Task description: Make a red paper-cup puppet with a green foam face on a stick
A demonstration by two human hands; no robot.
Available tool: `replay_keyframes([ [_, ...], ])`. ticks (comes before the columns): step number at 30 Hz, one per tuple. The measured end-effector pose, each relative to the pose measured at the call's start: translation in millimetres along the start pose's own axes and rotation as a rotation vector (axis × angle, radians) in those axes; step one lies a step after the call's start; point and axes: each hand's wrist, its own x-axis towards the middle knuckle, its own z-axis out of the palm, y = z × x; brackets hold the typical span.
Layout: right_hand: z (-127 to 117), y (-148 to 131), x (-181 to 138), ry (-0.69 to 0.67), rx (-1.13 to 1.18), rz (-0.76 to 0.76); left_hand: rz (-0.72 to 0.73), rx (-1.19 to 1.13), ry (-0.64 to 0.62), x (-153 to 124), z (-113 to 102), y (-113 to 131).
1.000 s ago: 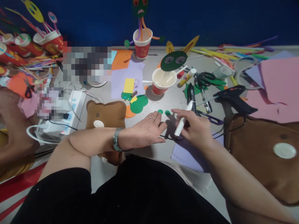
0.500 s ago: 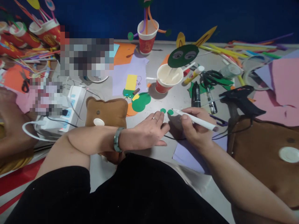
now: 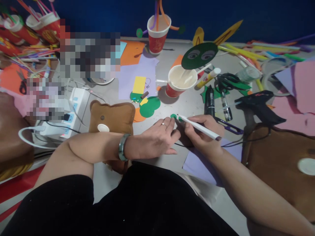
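My right hand [image 3: 200,136] is closed round a white marker pen [image 3: 198,127], whose tip rests on one of two small green paper discs [image 3: 173,116] on the grey table [image 3: 187,101]. My left hand [image 3: 155,139] lies flat beside them with fingers stretched out; its fingertips touch the table right next to the discs. A grey bracelet sits on that wrist and a ring on one finger. The second disc is partly hidden by the pen.
A red paper cup [image 3: 180,83] with a green mask stands behind the discs. Black markers [image 3: 209,100], scissors [image 3: 227,82] and a glue gun [image 3: 258,101] lie to the right. Brown cushions [image 3: 112,116] sit on both sides, a power strip [image 3: 71,114] at the left.
The right hand turned the pen from upright to a writing grip and brought its tip down onto the green discs. The left hand stayed flat in place.
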Motion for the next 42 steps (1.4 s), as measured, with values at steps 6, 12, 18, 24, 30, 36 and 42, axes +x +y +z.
replay_keyframes([
  [6,0,-4,2,-0.071,0.036,-0.006,0.003,0.051,0.046,-3,0,1],
  [12,-1,-4,3,-0.11,0.064,0.006,-0.009,0.034,0.01,-2,-2,3],
  [18,0,-4,5,-0.104,0.086,-0.018,-0.013,-0.062,-0.175,2,-10,3],
  [24,1,-7,5,-0.096,0.1,-0.029,-0.003,-0.046,-0.237,3,-15,3],
  [30,1,-7,4,-0.12,0.102,0.002,0.013,-0.023,-0.222,3,-18,3],
  [36,1,-7,5,-0.13,0.128,0.026,0.02,-0.023,-0.225,2,-17,2],
  [42,2,-5,6,-0.132,0.126,0.015,0.015,-0.036,-0.245,6,-22,1],
])
